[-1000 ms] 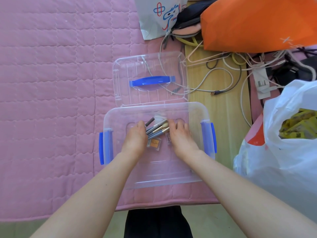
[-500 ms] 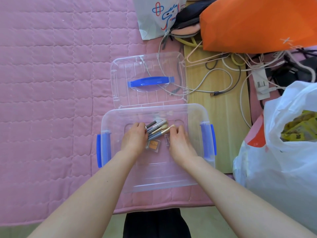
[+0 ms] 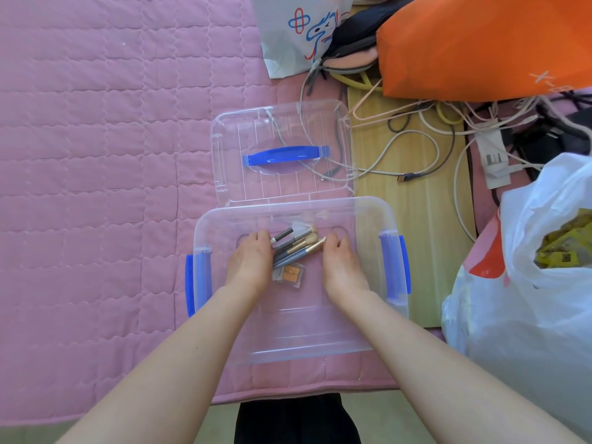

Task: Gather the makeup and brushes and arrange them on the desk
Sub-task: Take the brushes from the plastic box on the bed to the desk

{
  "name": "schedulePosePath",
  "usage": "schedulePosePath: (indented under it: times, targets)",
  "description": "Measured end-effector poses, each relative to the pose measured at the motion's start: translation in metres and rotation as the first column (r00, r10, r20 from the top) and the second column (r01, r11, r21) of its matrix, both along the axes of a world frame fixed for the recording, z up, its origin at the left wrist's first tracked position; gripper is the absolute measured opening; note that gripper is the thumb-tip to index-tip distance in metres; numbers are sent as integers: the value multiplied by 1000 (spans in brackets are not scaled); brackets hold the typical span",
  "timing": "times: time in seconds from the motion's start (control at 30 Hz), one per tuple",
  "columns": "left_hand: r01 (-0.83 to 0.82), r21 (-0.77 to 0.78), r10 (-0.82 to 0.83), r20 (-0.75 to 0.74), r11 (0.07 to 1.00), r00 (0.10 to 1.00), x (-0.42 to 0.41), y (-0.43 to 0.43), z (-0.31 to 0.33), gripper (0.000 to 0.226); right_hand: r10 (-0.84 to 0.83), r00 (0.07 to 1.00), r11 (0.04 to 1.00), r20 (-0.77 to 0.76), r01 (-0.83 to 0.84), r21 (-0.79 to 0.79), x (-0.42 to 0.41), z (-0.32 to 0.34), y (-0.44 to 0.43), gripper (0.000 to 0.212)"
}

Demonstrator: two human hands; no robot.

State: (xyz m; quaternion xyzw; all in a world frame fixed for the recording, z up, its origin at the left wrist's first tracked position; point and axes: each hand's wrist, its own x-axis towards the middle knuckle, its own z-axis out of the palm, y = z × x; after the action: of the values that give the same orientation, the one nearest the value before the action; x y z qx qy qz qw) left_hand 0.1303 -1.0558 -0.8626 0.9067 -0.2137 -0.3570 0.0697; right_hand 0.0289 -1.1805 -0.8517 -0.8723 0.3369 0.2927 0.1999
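Grey-handled brushes (image 3: 296, 248) with gold ferrules are what both hands are on right now. The left hand (image 3: 251, 261) has its fingers (image 3: 262, 237) curled over the handle ends of the bundle, so it's gripping them. The right hand (image 3: 341, 264) has its fingers curled up against the bristle tip of the nearest brush. Honestly can't tell if it's actually pinching it or just touching.

Just below the brushes, between the two hands, sits a little eyeshadow compact (image 3: 291, 272) with an orange-brown pan. All of that is at the bottom of a clear plastic box (image 3: 288, 206) with blue latches on both sides.

The box's lid (image 3: 282, 174), clear with a blue handle, lies flat just behind it. The box is mostly on a pink quilt (image 3: 96, 155), with its right edge over a light wooden table (image 3: 407, 238). A tangle of cables (image 3: 416, 139) runs across the table. An orange bag (image 3: 480, 43) sits at the far end and a white plastic bag (image 3: 528, 315) at the right.
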Motion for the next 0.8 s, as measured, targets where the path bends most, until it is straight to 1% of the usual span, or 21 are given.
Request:
schedulePosePath:
  times: [0.1, 0.23, 0.33, 0.37, 0.43, 0.47, 0.53, 0.63, 0.73, 0.8]
  targets:
    - [-7, 6, 8, -11, 1000, 1000, 0, 0, 3, 8, -18, 1000, 998, -2, 18, 54, -4, 1, -3, 38]
    - [41, -20, -41, 7, 999, 999, -3, 4, 5, 15, -100, 995, 983, 30, 94, 159, -6, 2, -7, 34]
    - [4, -26, -5, -21, 1000, 1000, -6, 5, 10, 13, -163, 985, 957, 58, 144, 253, -6, 7, -9, 30]
    - [-18, -35, 17, -39, 999, 999, -7, 5, 12, 11, -165, 985, 948, 55, 143, 285, -6, 8, -9, 29]
    - [-63, -58, 57, -88, 996, 994, -10, 6, 16, 4, -103, 994, 940, 34, 86, 329, -6, 9, -6, 27]
    - [-79, -74, 71, -109, 994, 992, -12, 8, 17, 7, -62, 998, 941, 27, 50, 334, -6, 9, -4, 25]
    - [-108, -114, 93, -130, 988, 987, -14, 11, 21, 15, -1, 1000, 953, 8, -1, 303, -6, 8, 4, 24]
    - [-153, -154, 134, -127, 976, 983, -14, 13, 26, 21, 57, 998, 973, -31, -49, 224, -2, 7, 16, 40]
    - [-188, -143, 169, -136, 972, 976, -17, 17, 24, 17, 127, 992, 985, -19, -123, 123, 5, 7, 27, 51]
    - [-208, -113, 191, -145, 972, 971, -20, 20, 21, 13, 178, 984, 981, -20, -176, 80, 9, 6, 34, 53]
